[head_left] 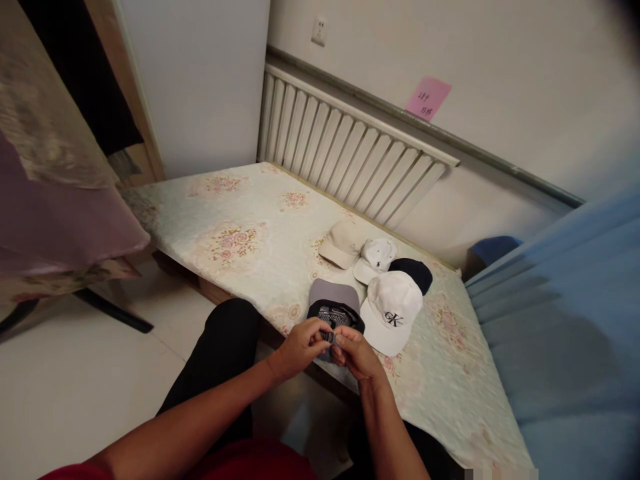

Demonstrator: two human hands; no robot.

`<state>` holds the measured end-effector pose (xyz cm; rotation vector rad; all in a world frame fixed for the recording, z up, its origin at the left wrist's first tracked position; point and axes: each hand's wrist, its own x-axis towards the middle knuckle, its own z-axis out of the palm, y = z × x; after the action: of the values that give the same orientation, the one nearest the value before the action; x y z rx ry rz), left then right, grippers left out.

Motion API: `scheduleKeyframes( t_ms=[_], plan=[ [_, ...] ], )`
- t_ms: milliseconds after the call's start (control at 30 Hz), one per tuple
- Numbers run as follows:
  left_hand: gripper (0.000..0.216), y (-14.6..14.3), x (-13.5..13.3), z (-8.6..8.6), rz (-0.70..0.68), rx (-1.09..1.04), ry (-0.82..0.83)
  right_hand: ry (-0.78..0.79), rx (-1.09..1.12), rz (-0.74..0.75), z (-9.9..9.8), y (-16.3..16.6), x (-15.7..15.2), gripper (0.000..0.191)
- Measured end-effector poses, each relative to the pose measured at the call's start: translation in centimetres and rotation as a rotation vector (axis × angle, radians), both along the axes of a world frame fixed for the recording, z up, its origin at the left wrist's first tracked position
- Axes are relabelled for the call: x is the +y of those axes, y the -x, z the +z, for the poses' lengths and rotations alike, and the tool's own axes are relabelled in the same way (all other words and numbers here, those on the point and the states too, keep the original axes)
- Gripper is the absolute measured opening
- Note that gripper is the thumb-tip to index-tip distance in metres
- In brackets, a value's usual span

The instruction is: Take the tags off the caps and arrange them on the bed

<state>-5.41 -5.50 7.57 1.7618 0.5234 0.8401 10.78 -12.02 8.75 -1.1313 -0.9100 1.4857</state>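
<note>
A grey baseball cap [334, 293] lies upside down at the near edge of the bed, its brim pointing away and its dark lining showing. Both hands pinch the cap's dark back strap: my left hand [303, 345] from the left side, my right hand [356, 350] from the right, fingertips almost meeting. The strap's fastening is small and partly covered by the fingers. Just right of the cap sits a white cap [400, 300] with black letters on its front. Behind it are a dark navy cap [414, 272], a smaller white cap [379, 256] and a beige cap [341, 243].
A floral sheet [270, 233] covers the bed. Beyond it stand a white radiator [340, 143] and a wall with a pink note [429, 98]. A blue curtain [560, 320] hangs on the right. On the left, cloth-draped furniture [60, 207] stands over the pale floor.
</note>
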Motion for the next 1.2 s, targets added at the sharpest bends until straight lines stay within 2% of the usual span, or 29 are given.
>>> scheduleKeyframes(
  t_ms=[367, 667, 767, 867, 1033, 1200],
  plan=[
    [0.023, -0.2, 0.2, -0.6, -0.007, -0.012, -0.004, -0.008, -0.115, -0.007, 0.1, -0.1, 0.2, 0.031],
    [0.020, 0.1, 0.3, -0.3, 0.002, 0.031, -0.001, -0.043, -0.219, -0.081, 0.7, 0.7, -0.5, 0.016],
    [0.020, 0.1, 0.3, -0.3, -0.023, 0.035, -0.001, -0.061, -0.230, -0.090, 0.7, 0.8, -0.6, 0.024],
    [0.019, 0.0, 0.2, -0.2, -0.050, 0.036, 0.008, -0.074, -0.330, -0.102, 1.1, 1.2, -0.7, 0.032],
    [0.016, 0.0, 0.4, 0.3, -0.058, 0.015, 0.105, -0.105, -0.478, -0.119, 2.2, 2.3, -1.0, 0.029],
    [0.015, 0.0, 0.5, 0.6, -0.046, 0.008, 0.302, -0.168, -0.661, -0.221, 2.0, 2.8, -1.3, 0.028]
  ],
)
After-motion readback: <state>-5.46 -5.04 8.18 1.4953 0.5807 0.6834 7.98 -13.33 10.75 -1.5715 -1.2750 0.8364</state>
